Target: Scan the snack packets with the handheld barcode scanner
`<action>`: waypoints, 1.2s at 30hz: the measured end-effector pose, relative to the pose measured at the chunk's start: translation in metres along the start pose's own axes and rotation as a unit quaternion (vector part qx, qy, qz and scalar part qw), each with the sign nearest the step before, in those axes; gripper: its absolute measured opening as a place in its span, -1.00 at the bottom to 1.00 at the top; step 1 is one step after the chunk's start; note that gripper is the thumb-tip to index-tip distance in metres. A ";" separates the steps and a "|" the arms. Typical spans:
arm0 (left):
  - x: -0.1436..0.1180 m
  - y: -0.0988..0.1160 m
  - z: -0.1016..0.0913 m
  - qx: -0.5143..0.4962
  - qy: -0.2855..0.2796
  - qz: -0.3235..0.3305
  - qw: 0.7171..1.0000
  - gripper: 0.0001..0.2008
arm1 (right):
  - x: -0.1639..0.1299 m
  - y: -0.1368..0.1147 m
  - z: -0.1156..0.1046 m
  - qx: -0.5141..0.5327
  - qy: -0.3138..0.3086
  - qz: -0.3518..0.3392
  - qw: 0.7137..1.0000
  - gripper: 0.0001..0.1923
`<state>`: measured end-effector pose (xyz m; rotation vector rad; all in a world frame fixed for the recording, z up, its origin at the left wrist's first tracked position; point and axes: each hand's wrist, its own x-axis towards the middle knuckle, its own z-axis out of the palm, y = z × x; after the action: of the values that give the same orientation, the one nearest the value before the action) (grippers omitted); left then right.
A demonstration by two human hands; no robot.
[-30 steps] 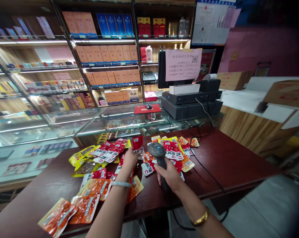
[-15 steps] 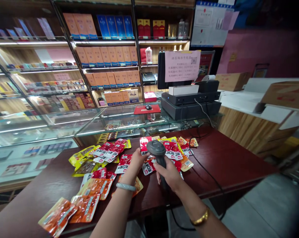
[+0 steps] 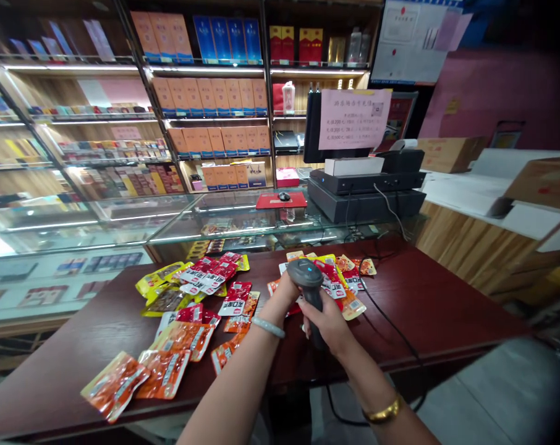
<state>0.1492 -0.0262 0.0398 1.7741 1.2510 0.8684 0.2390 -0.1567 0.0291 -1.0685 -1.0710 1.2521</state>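
A: Right hand [image 3: 329, 321] wraps the grip of the barcode scanner [image 3: 308, 278], fingers closed round the handle, head tipped forward and down toward the far pile of snack packets [image 3: 335, 281]. A small blue light shows on top of the head. Its cable [image 3: 391, 327] trails off to the right across the dark wood surface [image 3: 423, 303].

B: And the left?

A: Left hand [image 3: 284, 290] is tucked under and just beyond the scanner head, over the packets there. Whether it pinches a packet I cannot tell; the scanner hides the fingers.

B: Why that arrangement?

A: My reading: the left hand brings a packet's code under the scanner window, so the scanner stays put and only packets travel. Packets lie in two loose spreads, red and yellow ones to the left [image 3: 206, 278], orange ones nearer the front edge [image 3: 164, 371].

B: Change from a second ago?

A: Then the left hand held a red packet upright, left of the scanner, plainly visible. Half a second ago it was beside the head. Now hand and packet are behind it, and the view has shifted slightly left.
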 end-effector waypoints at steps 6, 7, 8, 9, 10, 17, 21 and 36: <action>-0.041 -0.023 -0.065 0.161 0.053 -0.060 0.984 -0.75 | 0.003 0.006 0.000 -0.014 -0.009 -0.002 1.000 -0.61; -0.052 -0.028 -0.081 0.253 0.069 -0.072 0.962 -0.74 | 0.003 0.007 0.002 -0.016 -0.015 0.000 1.000 -0.62; -0.063 -0.032 -0.097 0.342 0.082 -0.079 0.933 -0.69 | 0.004 0.008 0.004 -0.019 -0.021 0.001 1.000 -0.63; -0.073 -0.036 -0.111 0.417 0.094 -0.097 0.899 -0.60 | 0.004 0.008 0.008 -0.021 -0.029 0.001 0.999 -0.64; -0.083 -0.040 -0.123 0.470 0.093 -0.120 0.869 -0.52 | 0.004 0.009 0.011 -0.022 -0.038 0.001 0.999 -0.65; -0.107 -0.049 -0.138 0.550 0.064 -0.204 0.808 -0.25 | 0.008 0.013 0.034 -0.018 -0.077 0.030 0.996 -0.58; -0.101 -0.054 -0.136 0.547 0.045 -0.204 0.811 -0.27 | 0.006 0.014 0.039 -0.036 -0.086 0.029 0.995 -0.58; -0.078 -0.067 -0.106 0.054 0.164 -0.119 0.978 -0.63 | 0.004 0.006 0.041 -0.007 -0.081 0.021 0.996 -0.57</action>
<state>0.0076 -0.0645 0.0225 1.5602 1.7146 0.9946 0.1981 -0.1512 0.0305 -1.0178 -1.1878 1.3856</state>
